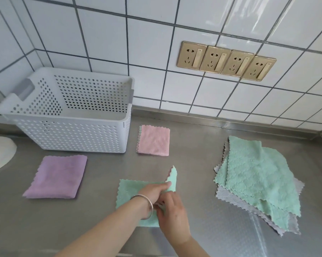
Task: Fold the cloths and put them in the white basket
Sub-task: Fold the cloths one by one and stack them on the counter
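Observation:
A green cloth (130,190) lies partly folded on the steel counter in front of me. My left hand (154,191), with a silver bangle at the wrist, pinches its far right corner, which stands up. My right hand (172,212) grips the cloth's near right edge. A folded pink cloth (153,140) and a folded purple cloth (59,176) lie flat on the counter. The white perforated basket (73,134) stands at the back left; no cloth shows in the part of its inside I can see.
A loose pile of unfolded green and grey cloths (255,180) lies at the right. A white round object (0,153) sits at the left edge. Four gold wall sockets (226,61) are on the tiled wall behind the counter (193,145).

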A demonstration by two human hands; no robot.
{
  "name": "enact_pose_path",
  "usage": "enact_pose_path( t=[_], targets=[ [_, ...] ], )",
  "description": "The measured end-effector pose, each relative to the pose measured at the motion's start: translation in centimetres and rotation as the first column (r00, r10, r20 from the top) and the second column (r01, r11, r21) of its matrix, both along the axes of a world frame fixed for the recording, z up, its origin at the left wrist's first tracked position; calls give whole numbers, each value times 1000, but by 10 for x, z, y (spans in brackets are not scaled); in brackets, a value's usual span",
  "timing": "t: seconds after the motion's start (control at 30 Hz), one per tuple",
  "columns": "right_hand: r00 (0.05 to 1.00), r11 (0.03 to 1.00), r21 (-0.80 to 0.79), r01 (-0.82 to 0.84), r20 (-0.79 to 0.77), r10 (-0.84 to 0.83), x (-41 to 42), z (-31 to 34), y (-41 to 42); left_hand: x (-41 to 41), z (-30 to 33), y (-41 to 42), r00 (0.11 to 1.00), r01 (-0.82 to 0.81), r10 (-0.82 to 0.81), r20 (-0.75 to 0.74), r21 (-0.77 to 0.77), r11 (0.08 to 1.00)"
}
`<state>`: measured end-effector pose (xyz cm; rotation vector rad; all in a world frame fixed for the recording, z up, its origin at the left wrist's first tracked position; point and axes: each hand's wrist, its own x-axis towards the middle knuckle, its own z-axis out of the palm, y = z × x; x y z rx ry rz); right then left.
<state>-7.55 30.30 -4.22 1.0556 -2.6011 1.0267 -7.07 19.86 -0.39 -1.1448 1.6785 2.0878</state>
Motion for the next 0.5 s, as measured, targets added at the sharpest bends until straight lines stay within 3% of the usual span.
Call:
enact_pose_path(
  t=[0.07,0.13,0.2,0.3,0.37,0.5],
  targets=[
    [988,992,20,-121,-92,122,7,-3,-6,8,-4,-14,1000,-8,9,14,-33,999],
    [983,989,77,-125,-129,134,13,-10,-8,21,-10,-31,998,64,-58,32,-236,970],
    [994,974,216,-70,-62,85,17,-20,-7,32,-21,-49,994,110,-88,71,-427,897],
    [999,872,487,-44,-5,53,20,-42,-6,50,-33,-60,970,224,-114,213,-616,755],
    [997,835,547,-56,-18,78,22,-55,-6,59,-40,-61,967,222,-76,242,-663,715],
    [992,807,582,-101,2,123,24,-58,-10,71,-54,-67,960,160,42,275,-669,726]
  ],
)
